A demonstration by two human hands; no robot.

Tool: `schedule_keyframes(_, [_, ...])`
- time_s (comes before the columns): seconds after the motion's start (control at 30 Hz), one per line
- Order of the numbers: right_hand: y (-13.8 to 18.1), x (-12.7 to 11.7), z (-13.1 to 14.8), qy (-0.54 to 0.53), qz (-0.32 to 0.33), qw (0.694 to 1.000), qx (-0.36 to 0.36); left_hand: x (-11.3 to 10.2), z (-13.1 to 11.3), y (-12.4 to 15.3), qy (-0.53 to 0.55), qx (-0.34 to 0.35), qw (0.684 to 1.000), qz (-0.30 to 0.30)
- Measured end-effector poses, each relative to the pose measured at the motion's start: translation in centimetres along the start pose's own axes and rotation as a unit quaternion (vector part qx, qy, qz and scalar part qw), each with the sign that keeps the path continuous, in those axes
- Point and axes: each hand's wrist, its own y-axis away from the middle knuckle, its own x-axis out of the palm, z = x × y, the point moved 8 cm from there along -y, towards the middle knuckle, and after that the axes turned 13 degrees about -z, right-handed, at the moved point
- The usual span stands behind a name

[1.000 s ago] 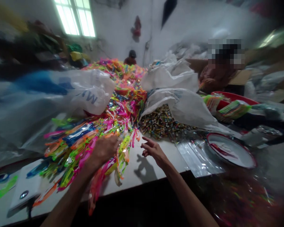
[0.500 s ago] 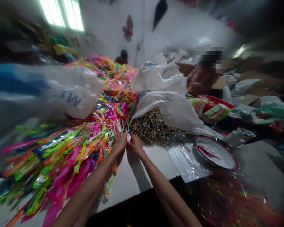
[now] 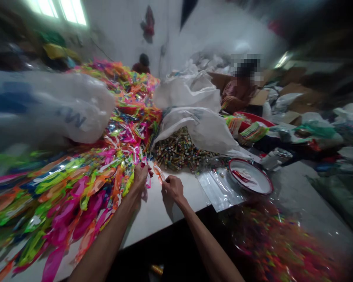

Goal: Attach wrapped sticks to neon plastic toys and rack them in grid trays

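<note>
My right hand is closed in a pinch on one end of an orange plastic piece with loop-like openings, resembling a glasses frame. Close to its left, my left hand has its fingers curled round a pink plastic piece, which hangs at the fingertips. Against my left hand lies a big heap of bright plastic pieces in pink, orange, green and blue. Beyond my right hand, many small cylinders with coloured ends spill from a white sack.
Clear plastic bags lie at the right beside a red-rimmed white dish holding a red-handled item. A large translucent bag bulges at the left. Another person sits at the back right near a red basin; a second person is further back.
My hands were together at the heap's edge; now they are apart, nearer me, and the orange piece shows in my right hand. The whole view has shifted slightly.
</note>
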Motion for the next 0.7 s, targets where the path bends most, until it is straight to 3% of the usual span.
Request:
schedule_keyframes(0.1, [0.6, 0.1, -1.4, -0.141, 0.028, 0.986, 0.080, 0.4, 1.4, 1.6, 0.058, -0.046, 0.997, 0.005])
schedule_keyframes(0.27, [2.9, 0.2, -1.7, -0.244, 0.076, 0.959, 0.121, 2.1, 2.1, 3.1, 0.135, -0.114, 0.984, 0.033])
schedule_keyframes(0.43, [5.0, 0.8, -0.2, -0.382, 0.208, 0.890, 0.141, 2.6, 1.2, 3.5, 0.189, -0.165, 0.965, 0.071])
schedule_keyframes(0.5, [4.8, 0.8, 0.5, -0.328, 0.278, 0.898, 0.091, 2.0, 1.1, 3.8, 0.197, -0.174, 0.962, 0.078])
schedule_keyframes(0.53, [4.1, 0.5, 0.6, -0.259, 0.283, 0.922, 0.048, 1.5, 1.0, 4.1, 0.199, -0.175, 0.961, 0.078])
schedule_keyframes(0.6, [1.1, -1.0, 0.5, -0.075, 0.205, 0.975, -0.043, 0.5, 0.8, 4.8, 0.197, -0.172, 0.962, 0.080])
schedule_keyframes(0.7, [-3.7, -3.6, 0.9, 0.113, 0.017, 0.988, -0.102, -0.5, -0.1, 6.6, 0.189, -0.156, 0.964, 0.101])
